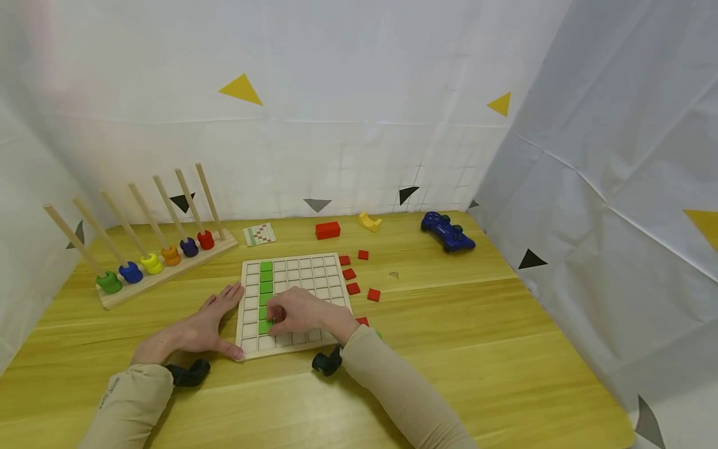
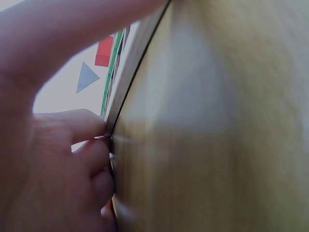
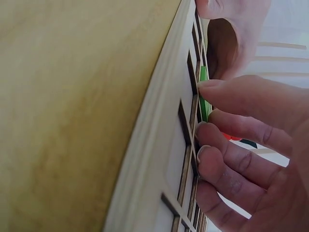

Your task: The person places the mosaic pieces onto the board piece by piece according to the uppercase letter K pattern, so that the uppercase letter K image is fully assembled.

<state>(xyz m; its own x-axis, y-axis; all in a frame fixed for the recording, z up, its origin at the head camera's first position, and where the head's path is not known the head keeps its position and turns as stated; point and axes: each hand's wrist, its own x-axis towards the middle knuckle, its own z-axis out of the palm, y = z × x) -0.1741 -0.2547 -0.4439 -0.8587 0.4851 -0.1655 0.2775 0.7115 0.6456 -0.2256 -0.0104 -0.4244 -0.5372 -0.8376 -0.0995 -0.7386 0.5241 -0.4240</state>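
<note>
Head view: a person in beige sleeves works at a wooden grid board (image 1: 314,268) lying flat on a yellow wood-grain surface (image 1: 449,349). The right hand (image 1: 297,313) rests on the board's near half, fingers curled down onto a green tile (image 1: 265,325) at the near end of a green column filling the board's second row of cells from its left edge. The right wrist view shows those fingertips (image 3: 207,89) pinching the green tile's edge against the grid. The left hand (image 1: 204,327) lies flat and relaxed on the surface against the board's left edge, thumb along its near corner, holding nothing; the left wrist view shows its fingers (image 2: 89,125) touching the board's rim.

Loose red tiles (image 1: 353,288) sit scattered just right of the board. Beyond the board lie a small pattern card (image 1: 259,234), a red block (image 1: 328,230), a yellow piece (image 1: 369,221) and a blue game controller (image 1: 447,232). Left of the board stands a wooden peg rack (image 1: 168,265) with one coloured ring at each peg's foot.
</note>
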